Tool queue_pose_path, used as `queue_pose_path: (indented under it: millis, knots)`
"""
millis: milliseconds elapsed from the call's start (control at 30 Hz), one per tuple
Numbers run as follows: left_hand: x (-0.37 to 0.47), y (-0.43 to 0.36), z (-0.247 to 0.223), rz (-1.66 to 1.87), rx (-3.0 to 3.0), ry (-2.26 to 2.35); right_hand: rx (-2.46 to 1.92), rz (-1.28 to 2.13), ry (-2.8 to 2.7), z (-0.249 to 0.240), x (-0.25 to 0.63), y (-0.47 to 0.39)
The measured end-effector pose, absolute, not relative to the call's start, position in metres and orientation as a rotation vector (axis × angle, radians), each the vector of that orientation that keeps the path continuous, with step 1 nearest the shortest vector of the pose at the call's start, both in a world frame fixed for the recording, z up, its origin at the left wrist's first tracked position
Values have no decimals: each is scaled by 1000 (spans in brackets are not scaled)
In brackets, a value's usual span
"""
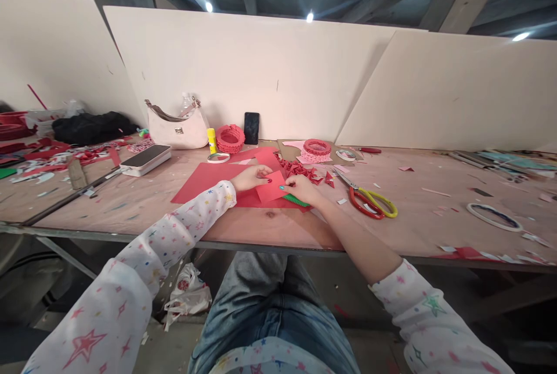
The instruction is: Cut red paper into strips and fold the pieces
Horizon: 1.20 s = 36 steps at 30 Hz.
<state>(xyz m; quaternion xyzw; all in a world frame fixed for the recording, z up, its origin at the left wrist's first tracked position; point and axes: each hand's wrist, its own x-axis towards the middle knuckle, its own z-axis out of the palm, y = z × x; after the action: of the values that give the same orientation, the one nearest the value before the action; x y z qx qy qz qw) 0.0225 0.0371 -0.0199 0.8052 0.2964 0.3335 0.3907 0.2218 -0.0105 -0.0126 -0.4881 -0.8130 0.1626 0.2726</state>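
Between my two hands is a small red paper square point(270, 187), raised over the table. The fingers of my left hand point(250, 178) pinch its left upper edge. My right hand point(301, 188) pinches the square's right edge between thumb and fingers. Beneath lies a large red paper sheet point(195, 181). A green ridged piece point(296, 200) shows just under my right hand, partly hidden. Behind my hands sits a pile of folded red paper pieces point(304, 170). Scissors point(369, 199) with red and yellow handles lie open to the right.
At the back stand a pink handbag point(177, 127), a yellow glue stick point(212, 141), red paper rings point(230, 138) and a phone point(251, 128). A white case point(147, 160) lies left. Paper scraps and a white oval ring point(494, 217) are at right. White boards point(261, 66) close off the back.
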Motion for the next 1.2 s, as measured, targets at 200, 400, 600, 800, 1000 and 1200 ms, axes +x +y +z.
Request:
queue_pose_path:
  millis: [200, 400, 600, 800, 1000, 1200]
  knots:
    - [13, 43, -16, 768, 2025, 775, -1308, 434, -2191, -14, 223, -9]
    - [10, 41, -10, 762, 2086, 767, -1342, 404, -2120, -12, 221, -10]
    - [15, 33, -6, 745, 2060, 768, -1284, 534, -1971, -12, 220, -11]
    - [13, 41, -10, 663, 2008, 720, -1304, 565, -1936, -13, 223, -10]
    - [9, 46, -10, 677, 2059, 820, -1338, 451, -1911, -14, 226, -5]
    - [-13, 53, -2, 662, 2317, 1469, -1369, 362, -1903, -18, 227, -2]
